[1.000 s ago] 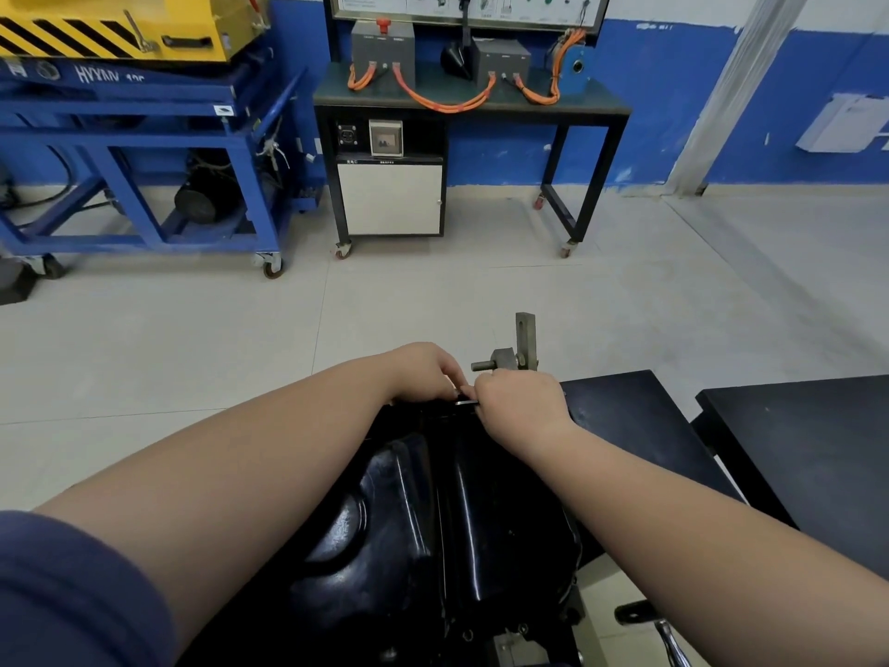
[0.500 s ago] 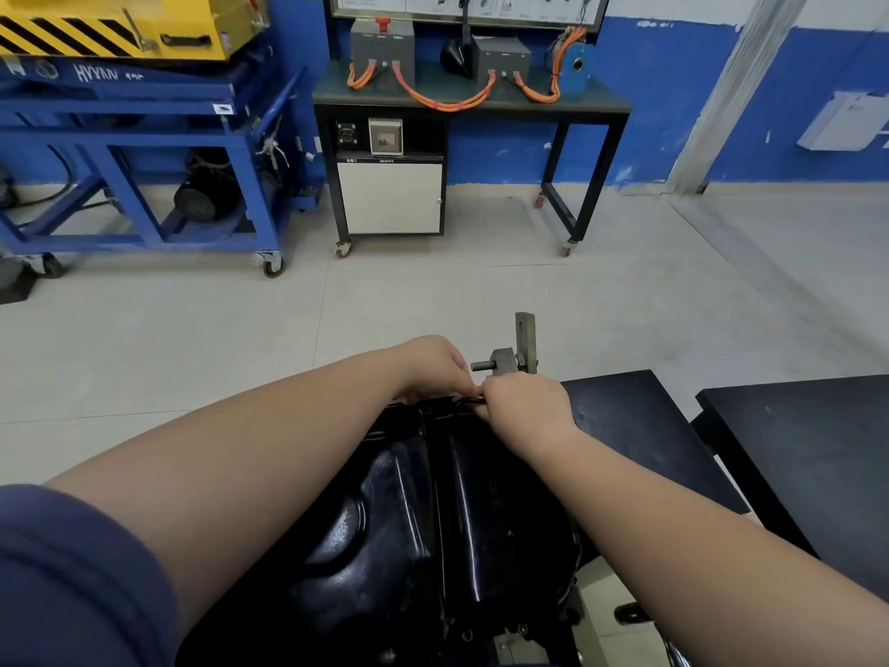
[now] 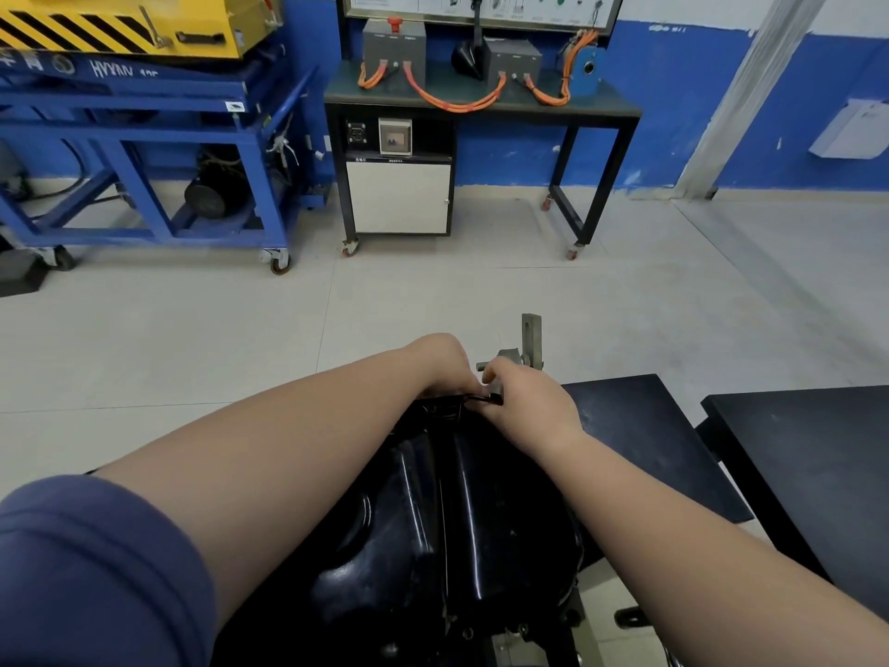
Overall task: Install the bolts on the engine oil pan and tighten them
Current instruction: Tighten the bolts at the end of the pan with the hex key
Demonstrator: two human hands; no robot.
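Head view: at the far rim of the oil pan (image 3: 457,522), left hand (image 3: 445,365) and right hand (image 3: 529,406) meet, each grip hidden.

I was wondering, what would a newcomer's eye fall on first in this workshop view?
Most likely the left hand and right hand, meeting at the far rim of the glossy black oil pan in the lower middle. Next come the yellow machine with black hazard stripes on the blue frame at upper left, and the orange cables on the bench at top centre.
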